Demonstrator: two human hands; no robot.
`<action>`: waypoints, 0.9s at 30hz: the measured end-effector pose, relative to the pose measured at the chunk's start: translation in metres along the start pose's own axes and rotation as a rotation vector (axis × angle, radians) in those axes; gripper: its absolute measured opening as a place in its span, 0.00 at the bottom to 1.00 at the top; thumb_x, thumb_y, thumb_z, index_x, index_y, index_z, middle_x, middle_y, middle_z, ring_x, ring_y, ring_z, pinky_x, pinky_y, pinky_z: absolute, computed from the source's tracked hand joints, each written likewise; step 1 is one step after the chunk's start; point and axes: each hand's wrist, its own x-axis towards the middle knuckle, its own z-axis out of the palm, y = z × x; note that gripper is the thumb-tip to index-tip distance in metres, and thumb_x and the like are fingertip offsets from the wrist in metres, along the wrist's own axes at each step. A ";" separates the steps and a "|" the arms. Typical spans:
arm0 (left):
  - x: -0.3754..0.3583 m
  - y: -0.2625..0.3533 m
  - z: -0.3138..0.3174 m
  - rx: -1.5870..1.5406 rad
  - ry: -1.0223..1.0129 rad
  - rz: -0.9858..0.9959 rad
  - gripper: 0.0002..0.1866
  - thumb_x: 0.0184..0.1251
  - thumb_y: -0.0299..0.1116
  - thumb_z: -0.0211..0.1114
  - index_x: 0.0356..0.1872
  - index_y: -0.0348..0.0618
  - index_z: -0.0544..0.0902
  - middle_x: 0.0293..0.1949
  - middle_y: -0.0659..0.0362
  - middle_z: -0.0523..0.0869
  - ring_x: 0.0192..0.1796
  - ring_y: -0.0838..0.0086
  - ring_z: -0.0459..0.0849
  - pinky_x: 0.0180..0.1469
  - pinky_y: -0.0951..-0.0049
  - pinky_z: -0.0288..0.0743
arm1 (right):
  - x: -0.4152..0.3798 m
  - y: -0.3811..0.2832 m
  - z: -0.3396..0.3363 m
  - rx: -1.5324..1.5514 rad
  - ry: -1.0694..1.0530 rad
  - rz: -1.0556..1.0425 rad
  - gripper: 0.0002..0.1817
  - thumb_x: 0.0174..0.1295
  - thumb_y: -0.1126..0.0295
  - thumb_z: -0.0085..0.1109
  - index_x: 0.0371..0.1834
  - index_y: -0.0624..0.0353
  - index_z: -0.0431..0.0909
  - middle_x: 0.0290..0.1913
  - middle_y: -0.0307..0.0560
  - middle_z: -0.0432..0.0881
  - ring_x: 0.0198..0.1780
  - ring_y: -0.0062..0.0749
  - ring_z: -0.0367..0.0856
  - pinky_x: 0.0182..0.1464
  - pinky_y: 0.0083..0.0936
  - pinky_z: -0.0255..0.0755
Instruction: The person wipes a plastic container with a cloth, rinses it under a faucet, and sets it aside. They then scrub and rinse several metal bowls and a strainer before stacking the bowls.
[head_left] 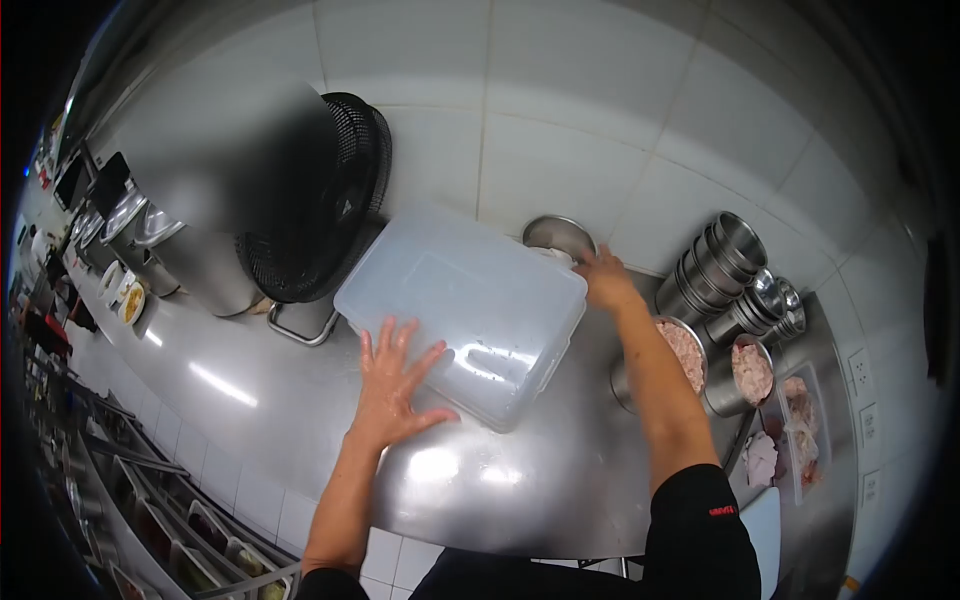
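A large translucent plastic container [465, 300] with a pale lid-like top lies at an angle on the steel counter in front of me. My left hand [393, 385] is spread wide at its near left edge, fingertips overlapping the plastic and nothing in the grasp. Beyond the container's far right corner, my right hand [606, 280] reaches with fingers apart, right at the rim of a round steel bowl [560, 234]. Something white [556, 255] shows at the bowl's lower edge, partly hidden by the container.
Right of my right arm stand steel pots of pinkish minced meat [682, 352] and meat pieces [751, 374], stacked steel pots [712, 262] and a clear tray [805, 440]. At left are a black mesh basket [365, 160] and a large steel pot [205, 270]. Tiled wall [560, 130] behind.
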 end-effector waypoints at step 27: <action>0.040 -0.113 0.035 -0.447 0.252 -0.606 0.34 0.68 0.55 0.60 0.68 0.43 0.70 0.64 0.39 0.73 0.67 0.49 0.71 0.69 0.59 0.63 | -0.102 -0.125 -0.074 0.983 0.046 0.606 0.42 0.71 0.43 0.42 0.80 0.53 0.40 0.64 0.67 0.74 0.66 0.60 0.72 0.67 0.38 0.63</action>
